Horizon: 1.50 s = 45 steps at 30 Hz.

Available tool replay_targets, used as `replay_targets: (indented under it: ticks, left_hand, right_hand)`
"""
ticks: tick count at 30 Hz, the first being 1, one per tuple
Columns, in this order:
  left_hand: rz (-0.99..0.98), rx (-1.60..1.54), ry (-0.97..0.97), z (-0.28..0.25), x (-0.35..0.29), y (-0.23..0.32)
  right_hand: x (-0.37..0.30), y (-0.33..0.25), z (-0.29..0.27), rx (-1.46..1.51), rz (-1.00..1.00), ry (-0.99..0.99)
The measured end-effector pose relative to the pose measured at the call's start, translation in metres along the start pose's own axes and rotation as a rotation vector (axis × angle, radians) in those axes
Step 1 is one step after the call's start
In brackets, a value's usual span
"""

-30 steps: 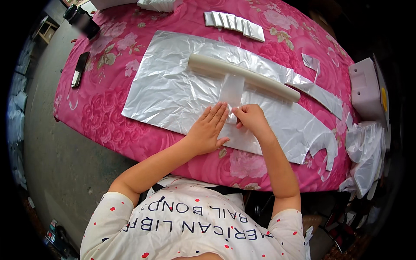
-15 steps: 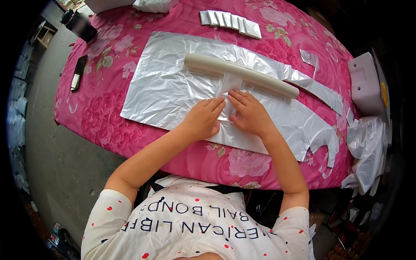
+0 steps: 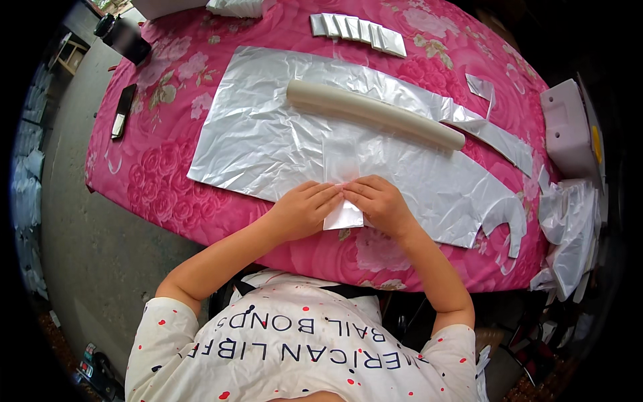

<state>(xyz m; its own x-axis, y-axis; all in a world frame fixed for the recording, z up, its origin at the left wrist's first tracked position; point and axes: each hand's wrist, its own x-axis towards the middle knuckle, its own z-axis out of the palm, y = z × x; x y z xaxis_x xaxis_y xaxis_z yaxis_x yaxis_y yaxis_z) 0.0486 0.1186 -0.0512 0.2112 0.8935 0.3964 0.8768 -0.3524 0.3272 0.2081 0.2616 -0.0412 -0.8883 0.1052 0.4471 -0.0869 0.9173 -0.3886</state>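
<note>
A narrow folded strip of whitish plastic film lies across the near edge of a flat stack of silvery-white plastic bags. From the left, my left hand grips the strip with bent fingers. My right hand grips it from the other side, and the fingertips of both hands meet over its middle. Part of the strip reaches beyond my fingers, and its lower end hangs toward me. Beyond my hands, a pale roller or tube rests slantwise on the bags.
Several small folded packets lie in an overlapping row on the pink floral tablecloth. To the left are a phone and a dark bottle. At the right stand a pale box and crumpled clear bags. Cut film scraps lie nearby.
Both hands have moved toward me, with fingers now pinched together on the folded strip. Its lower end now shows below my hands. The roller stays on the bags.
</note>
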Motion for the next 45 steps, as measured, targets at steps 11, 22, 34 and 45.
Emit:
replay_targets:
  ticks: [11, 22, 34, 45]
  left_hand:
    - [-0.226, -0.207, 0.099, -0.005, -0.007, -0.001]
    - [-0.941, -0.549, 0.076, -0.008, 0.033, -0.023]
    - [-0.299, 0.081, 0.045, 0.007, 0.039, -0.011]
    - [-0.413, 0.084, -0.032, 0.033, 0.035, -0.017]
  right_hand:
    - [-0.007, -0.005, 0.002, 0.283, 0.410, 0.094]
    - [0.045, 0.009, -0.009, 0.292, 1.055, -0.291]
    - [0.053, 0.016, -0.009, 0.289, 1.084, -0.373]
    - [0.048, 0.006, -0.009, 0.177, 1.110, -0.326]
